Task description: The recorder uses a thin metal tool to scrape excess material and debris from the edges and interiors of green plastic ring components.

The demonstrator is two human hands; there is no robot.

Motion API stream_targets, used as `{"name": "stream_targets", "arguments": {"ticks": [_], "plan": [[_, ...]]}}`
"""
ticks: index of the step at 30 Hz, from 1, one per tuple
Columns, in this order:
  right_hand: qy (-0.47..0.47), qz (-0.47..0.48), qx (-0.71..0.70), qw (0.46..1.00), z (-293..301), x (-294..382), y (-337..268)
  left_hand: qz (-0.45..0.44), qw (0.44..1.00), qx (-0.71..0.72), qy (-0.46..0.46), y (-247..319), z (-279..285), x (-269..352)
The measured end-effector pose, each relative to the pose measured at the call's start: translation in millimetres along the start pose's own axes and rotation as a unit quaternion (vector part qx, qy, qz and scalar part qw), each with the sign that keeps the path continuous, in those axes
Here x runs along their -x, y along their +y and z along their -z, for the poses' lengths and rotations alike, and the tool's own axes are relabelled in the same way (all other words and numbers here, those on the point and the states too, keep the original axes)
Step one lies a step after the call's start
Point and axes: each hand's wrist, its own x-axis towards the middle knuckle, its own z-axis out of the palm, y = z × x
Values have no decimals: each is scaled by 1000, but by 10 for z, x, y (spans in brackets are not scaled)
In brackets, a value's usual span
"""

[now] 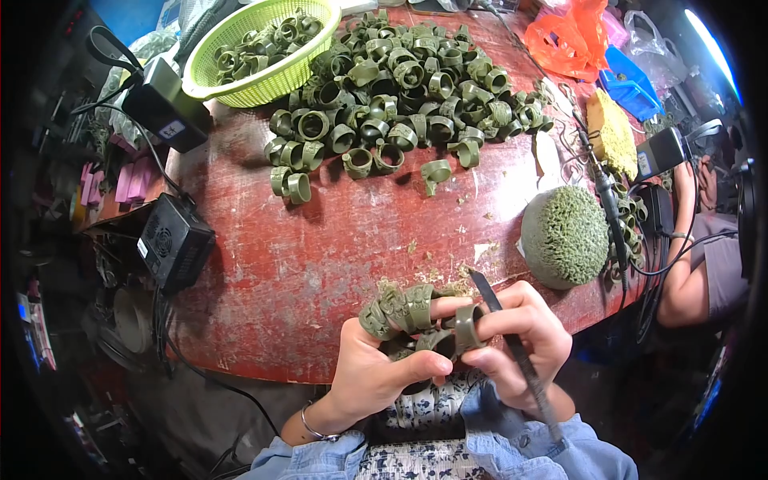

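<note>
Several carved green wax rings (390, 311) are threaded over the fingers of my left hand (372, 369), whose thumb points right. My right hand (528, 336) grips a long flat dark metal tool (510, 336) with an angled tip, its tip pointing up and away over the table. A plain-banded green wax ring (467, 327) sits between the two hands, touched by my right fingers. Which fingers wear each ring is partly hidden. Pale green shavings (441, 277) lie just beyond my hands. Farther off, a heap of similar green rings (414, 90) spreads over the red table (288, 270).
A lime plastic basket (264, 84) of rings stands back left. Black boxes with cables (177, 240) line the left edge. At right are a round block with a crumbly green top (567, 237), a corded handpiece (606, 192), a yellow sponge (612, 132) and a seated person's arm (684, 270).
</note>
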Motion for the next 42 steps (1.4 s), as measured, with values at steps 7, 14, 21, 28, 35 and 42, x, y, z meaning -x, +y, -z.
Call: {"name": "stream_targets", "arguments": {"ticks": [7,14,21,28,35,42], "plan": [[35,-163,-332,929,24,44,-35,26,992,84,-89,-11,65,-67],[-48,-209,-338,917,110,-17,-6,50,992,90,-75,-26,45,-46],[88,-76,-53,992,25,14,-18,-5,996,56,-62,-38,58,-26],[82,-67,-226,968,73,267,-114,-92,996,-17,-10,-61,11,66],[94,-124,-266,951,17,255,-163,-116,993,-20,15,-70,-11,71],[113,-105,-271,950,-46,266,-84,-92,994,-4,62,-48,-98,84]]}}
